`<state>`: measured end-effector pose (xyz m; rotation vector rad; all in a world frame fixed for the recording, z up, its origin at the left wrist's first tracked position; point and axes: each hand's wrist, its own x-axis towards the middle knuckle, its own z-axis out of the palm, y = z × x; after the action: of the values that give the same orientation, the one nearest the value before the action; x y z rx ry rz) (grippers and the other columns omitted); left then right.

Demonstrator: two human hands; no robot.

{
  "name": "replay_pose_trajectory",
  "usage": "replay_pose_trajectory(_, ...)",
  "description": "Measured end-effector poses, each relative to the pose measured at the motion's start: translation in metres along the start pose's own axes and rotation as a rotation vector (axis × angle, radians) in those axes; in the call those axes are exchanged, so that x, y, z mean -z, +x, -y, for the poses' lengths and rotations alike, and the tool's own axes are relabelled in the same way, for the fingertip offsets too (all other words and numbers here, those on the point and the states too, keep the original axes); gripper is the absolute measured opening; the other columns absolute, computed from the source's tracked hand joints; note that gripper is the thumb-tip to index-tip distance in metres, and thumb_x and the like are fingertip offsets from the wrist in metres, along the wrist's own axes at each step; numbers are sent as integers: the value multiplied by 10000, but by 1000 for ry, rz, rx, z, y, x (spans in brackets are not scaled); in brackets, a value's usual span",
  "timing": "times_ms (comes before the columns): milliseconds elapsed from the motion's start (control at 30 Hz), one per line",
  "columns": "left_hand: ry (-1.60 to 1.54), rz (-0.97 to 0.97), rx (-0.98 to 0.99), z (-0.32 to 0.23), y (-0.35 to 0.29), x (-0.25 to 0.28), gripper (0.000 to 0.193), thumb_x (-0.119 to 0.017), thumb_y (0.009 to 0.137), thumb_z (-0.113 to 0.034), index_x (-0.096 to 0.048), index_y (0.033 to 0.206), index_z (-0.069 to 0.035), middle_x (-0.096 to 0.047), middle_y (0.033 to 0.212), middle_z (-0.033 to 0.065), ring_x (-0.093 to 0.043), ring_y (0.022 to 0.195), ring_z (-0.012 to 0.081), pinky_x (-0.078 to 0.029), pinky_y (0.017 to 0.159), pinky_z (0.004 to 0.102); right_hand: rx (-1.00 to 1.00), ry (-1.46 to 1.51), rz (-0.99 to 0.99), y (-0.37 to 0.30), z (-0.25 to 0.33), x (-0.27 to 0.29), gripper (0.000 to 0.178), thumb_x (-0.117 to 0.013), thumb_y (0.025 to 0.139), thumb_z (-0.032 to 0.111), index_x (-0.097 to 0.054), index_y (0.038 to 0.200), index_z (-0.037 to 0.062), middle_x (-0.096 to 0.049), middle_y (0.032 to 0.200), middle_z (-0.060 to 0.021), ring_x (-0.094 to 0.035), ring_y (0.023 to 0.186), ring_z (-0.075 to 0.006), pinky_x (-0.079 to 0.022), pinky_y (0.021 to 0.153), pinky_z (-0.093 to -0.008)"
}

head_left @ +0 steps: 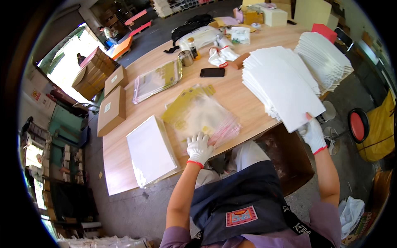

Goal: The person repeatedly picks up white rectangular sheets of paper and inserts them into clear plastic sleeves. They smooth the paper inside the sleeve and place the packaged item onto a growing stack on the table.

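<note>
My left hand (199, 148), in a white knit glove with a red cuff, lies with fingers outstretched on the near edge of a fanned pile of clear plastic bags (202, 113) with yellow print. At the right, my gloved right hand (313, 134) pinches the near corner of a white sheet (285, 89), thumb on top and the other fingers hidden beneath. That sheet rests on a fanned stack of similar white sheets (258, 93). Left of the loose bags lies a neat stack of white sheets in clear bags (151, 151).
A second white stack (322, 56) sits at the far right. Further back are bagged packs (157, 80), a black phone (212, 72), spare gloves (223, 56) and a jar (186, 58). Cardboard boxes (111, 110) border the table's left side. Below its front edge stands an open carton (295, 161).
</note>
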<state>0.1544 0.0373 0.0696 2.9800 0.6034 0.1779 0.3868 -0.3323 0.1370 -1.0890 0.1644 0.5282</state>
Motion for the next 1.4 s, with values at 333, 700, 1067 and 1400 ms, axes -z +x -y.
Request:
replay_pose_trajectory(333, 84, 55, 227, 15, 19, 4, 312, -662, 717, -188, -555, 1006, -136, -574, 1023, 80, -574, 960, 299, -515, 740, 426, 88, -109, 325, -47, -19, -6, 470, -594, 827, 235, -465, 1179, -49, -624, 955, -105, -638, 742, -151, -517, 547, -247)
replay_pose_trajectory(700, -159, -243, 236, 30, -2, 7, 162, -575, 681, -49, -627, 824, -105, -611, 894, 64, -575, 885, 296, -481, 741, 402, -292, 39, 395, -20, -108, -45, 485, -660, 801, 243, -494, 1176, -15, -638, 927, -82, -641, 686, -125, -530, 549, -225)
replay_pose_trajectory(1067, -685, -332, 114, 30, -1, 6, 350, -500, 730, 72, -610, 1014, -100, -578, 864, 115, -564, 703, 291, -471, 636, 356, -318, 145, 304, -33, -143, -38, 346, -528, 888, 151, -478, 1200, 9, -623, 1002, -90, -613, 660, -121, -484, 506, -213)
replay_pose_trajectory(1400, -940, -756, 370, -16, -37, -18, 439, -525, 768, 103, -522, 1172, -70, -605, 997, 94, -617, 834, 210, -497, 691, 298, -299, 130, 294, -67, -160, -44, 315, -539, 890, 196, -477, 1152, 32, -604, 820, -29, -533, 538, -95, -387, 437, -202)
